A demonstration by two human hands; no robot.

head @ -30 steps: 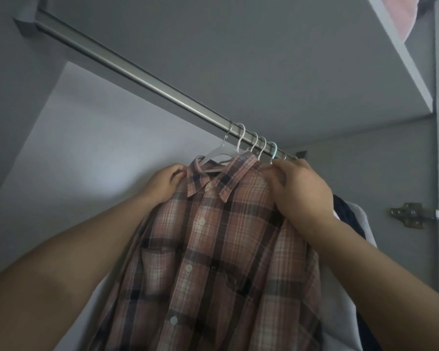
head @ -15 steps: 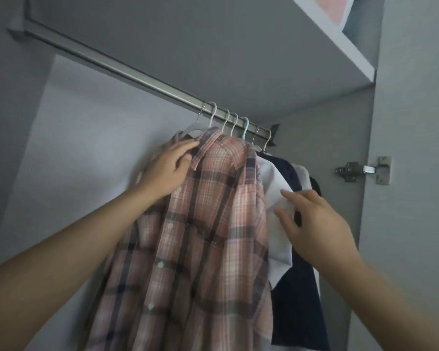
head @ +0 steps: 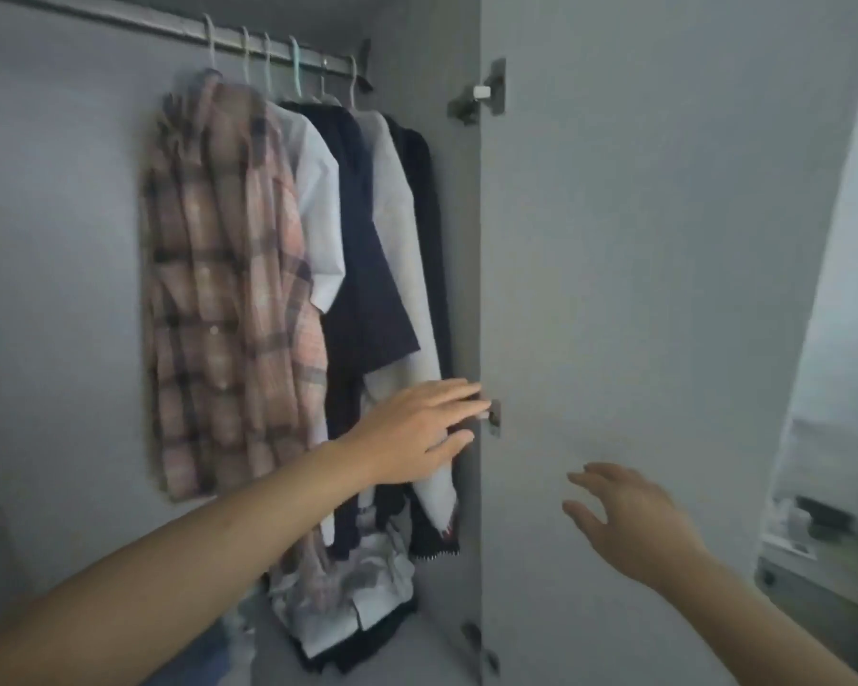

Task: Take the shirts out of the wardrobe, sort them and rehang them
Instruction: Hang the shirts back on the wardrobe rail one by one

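A pink plaid shirt [head: 224, 289] hangs leftmost on the metal rail [head: 169, 27]. Right of it hang a white shirt [head: 320, 205], a dark navy garment [head: 362, 250], a pale grey-white garment [head: 407, 269] and a black one [head: 429, 200], all on light hangers. My left hand [head: 417, 430] is spread open low in front of the pale garment, fingertips at the door's edge near a hinge [head: 492, 417]. My right hand [head: 625, 517] hovers open in front of the grey wardrobe door [head: 640, 240], holding nothing.
A heap of crumpled clothes [head: 352, 591] lies on the wardrobe floor below the hanging garments. The open door stands on the right with an upper hinge [head: 481, 91]. Beyond the door, at far right, sits a piece of furniture with objects on top [head: 813, 537].
Both hands have let go of the plaid shirt and dropped low toward the door edge. My view has pulled back and down, so the whole row of garments shows.
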